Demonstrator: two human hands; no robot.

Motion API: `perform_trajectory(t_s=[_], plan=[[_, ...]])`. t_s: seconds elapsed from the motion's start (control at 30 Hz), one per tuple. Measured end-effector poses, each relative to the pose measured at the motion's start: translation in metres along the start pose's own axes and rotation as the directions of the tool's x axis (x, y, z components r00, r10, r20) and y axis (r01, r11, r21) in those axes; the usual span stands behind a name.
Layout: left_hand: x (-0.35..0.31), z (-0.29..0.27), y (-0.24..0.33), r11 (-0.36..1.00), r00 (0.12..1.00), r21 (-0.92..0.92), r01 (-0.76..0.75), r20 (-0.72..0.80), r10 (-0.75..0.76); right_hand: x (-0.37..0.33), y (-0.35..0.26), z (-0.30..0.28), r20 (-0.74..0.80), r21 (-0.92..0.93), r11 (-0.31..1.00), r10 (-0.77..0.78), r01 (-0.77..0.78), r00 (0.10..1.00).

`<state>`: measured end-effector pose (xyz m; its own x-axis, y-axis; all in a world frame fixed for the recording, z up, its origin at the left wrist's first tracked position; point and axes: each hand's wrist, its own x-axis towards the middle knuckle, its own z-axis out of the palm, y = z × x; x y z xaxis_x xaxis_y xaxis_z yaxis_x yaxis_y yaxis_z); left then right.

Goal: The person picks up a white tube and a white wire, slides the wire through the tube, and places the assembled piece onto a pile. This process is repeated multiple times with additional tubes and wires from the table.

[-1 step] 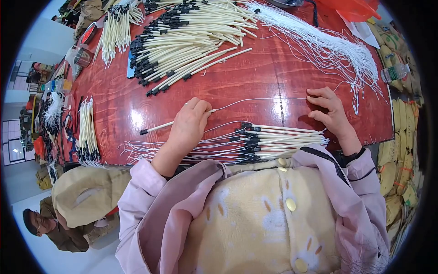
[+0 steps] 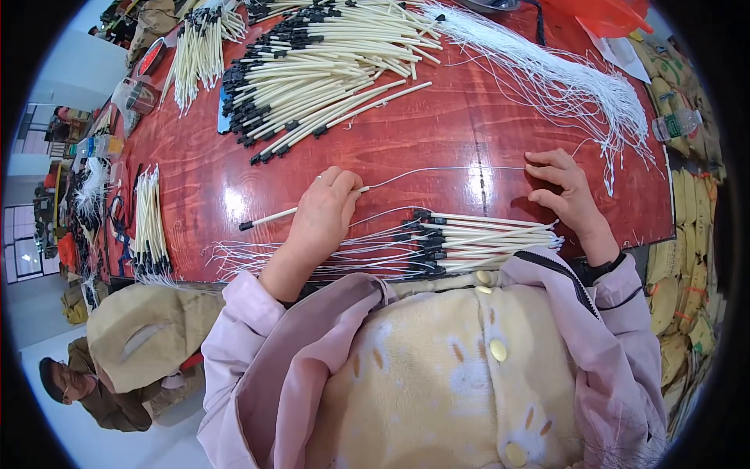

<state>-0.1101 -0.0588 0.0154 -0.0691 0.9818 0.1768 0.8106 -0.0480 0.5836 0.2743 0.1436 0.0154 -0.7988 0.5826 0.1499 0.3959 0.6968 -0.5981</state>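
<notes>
My left hand [image 2: 322, 209] is closed round a thin cream tube [image 2: 269, 219] with a black fitting at its left end. From the tube's right end a white cord [image 2: 437, 169] runs in a slack curve to the fingertips of my right hand [image 2: 561, 187]. That hand rests open over the table, thumb apart from the bent fingers, the cord passing at its upper fingertips. Between my forearms lies a bundle of similar cream tubes [image 2: 492, 234] with black fittings, their white cords trailing left beneath my left wrist.
A large heap of cream tubes [image 2: 328, 66] covers the far side of the red table [image 2: 406, 141]. Loose white cords [image 2: 562, 90] spread at the far right. More bundles [image 2: 146, 223] stand along the left. A person [image 2: 94, 391] is at the lower left, and sacks [image 2: 687, 234] line the right.
My hands, the tube and the cord look the same. Only the tan cloth near the person at the lower left has shifted slightly.
</notes>
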Motion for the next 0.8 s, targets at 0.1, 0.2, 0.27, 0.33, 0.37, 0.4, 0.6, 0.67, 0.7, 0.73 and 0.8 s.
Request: perform_trajectory(t_s=[0.1, 0.2, 0.27, 0.33, 0.37, 0.4, 0.6, 0.67, 0.7, 0.73, 0.8], plan=[[0.0, 0.0, -0.001, 1.0, 1.0, 0.007, -0.003, -0.018, 0.003, 0.0, 0.0, 0.0, 0.002, 0.015, 1.0, 0.007, -0.007, 1.0], [0.0, 0.0, -0.002, 1.0, 1.0, 0.001, 0.014, -0.027, -0.014, 0.0, 0.0, 0.0, 0.002, 0.024, 1.0, 0.014, -0.014, 1.0], [0.0, -0.001, -0.001, 1.0, 0.999, -0.004, 0.026, -0.023, -0.026, -0.001, -0.001, 0.0, 0.001, 0.028, 0.999, 0.018, -0.018, 1.0], [0.0, -0.001, 0.0, 0.999, 0.999, -0.006, 0.032, -0.021, -0.033, -0.001, -0.002, 0.001, 0.003, 0.039, 0.999, 0.028, -0.028, 1.0], [0.0, -0.001, 0.0, 0.999, 0.999, -0.009, 0.04, -0.011, -0.04, -0.001, -0.002, 0.001, 0.004, 0.049, 0.998, 0.038, -0.038, 0.999], [0.0, -0.001, 0.001, 0.999, 0.999, -0.013, 0.048, 0.0, -0.048, 0.0, -0.002, 0.001, 0.006, 0.06, 0.997, 0.048, -0.048, 0.999], [0.003, 0.001, 0.001, 0.999, 0.999, -0.013, 0.044, 0.008, -0.044, 0.0, 0.0, 0.001, 0.003, 0.025, 1.0, 0.018, -0.018, 1.0], [0.005, 0.002, 0.002, 0.999, 0.999, 0.016, 0.041, 0.005, -0.041, 0.001, 0.0, 0.001, -0.001, 0.035, 0.999, 0.018, -0.018, 1.0], [0.006, 0.003, 0.002, 0.999, 0.999, 0.03, 0.039, 0.003, -0.04, 0.001, 0.001, 0.001, 0.001, 0.036, 0.999, 0.016, -0.016, 1.0], [0.007, 0.005, 0.003, 0.999, 0.999, 0.032, 0.042, 0.002, -0.042, 0.0, 0.002, 0.001, 0.007, 0.035, 0.999, 0.012, -0.012, 1.0], [0.012, 0.011, 0.004, 0.99, 0.998, 0.136, -0.038, -0.036, 0.044, -0.001, 0.003, 0.0, 0.02, 0.031, 1.0, 0.001, -0.002, 1.0]])
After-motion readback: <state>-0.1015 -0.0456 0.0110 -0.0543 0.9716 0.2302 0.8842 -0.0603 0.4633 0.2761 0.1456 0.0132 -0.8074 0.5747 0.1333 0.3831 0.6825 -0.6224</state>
